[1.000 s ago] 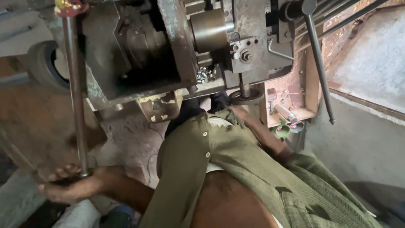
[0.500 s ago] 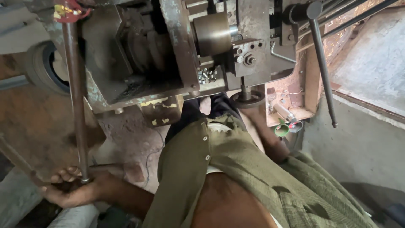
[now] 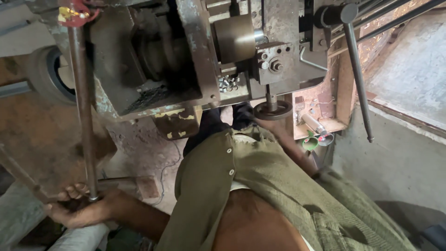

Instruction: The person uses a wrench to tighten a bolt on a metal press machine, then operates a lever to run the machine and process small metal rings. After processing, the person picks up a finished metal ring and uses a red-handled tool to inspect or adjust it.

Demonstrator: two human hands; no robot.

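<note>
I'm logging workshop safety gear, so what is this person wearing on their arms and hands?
Nothing covers the left hand: no glove, and no ring or watch is visible. The left forearm is bare too. The right arm runs under an olive-green buttoned shirt with a frayed edge; the right hand appears gloveless but is mostly hidden.

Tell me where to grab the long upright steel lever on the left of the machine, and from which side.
Grip the lever at its lower end, likely best from the left. The rod is round, bare and nearly upright, fixed at the top by a red fitting, so the free bottom gives most leverage. The left hand already wraps it there; the machine body crowds the right side.
</note>
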